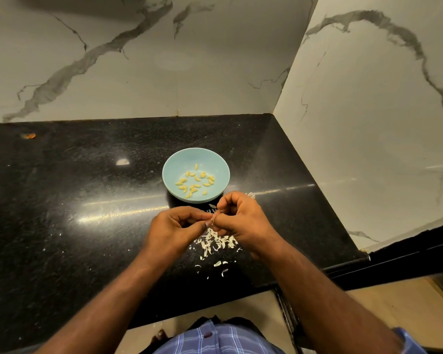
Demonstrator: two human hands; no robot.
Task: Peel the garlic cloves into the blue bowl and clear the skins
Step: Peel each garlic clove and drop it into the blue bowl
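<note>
With many peeled cloves already in the blue bowl, both hands' grips, left hand and right hand, pinch another clove just before the bowl, above skins not yet cleared from the counter.

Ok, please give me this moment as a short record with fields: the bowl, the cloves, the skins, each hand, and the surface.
bowl: blue bowl, upright on the black counter, beyond the hands
peeled cloves: yellow garlic cloves scattered inside the bowl
skins: pile of white skins on the counter under the hands, a few loose pieces nearer the person
left hand: left hand, fingers curled, pinching a small piece at the fingertips
right hand: right hand, fingers curled, pinching the same small piece
piece held: mostly hidden by fingers; likely a clove
</note>
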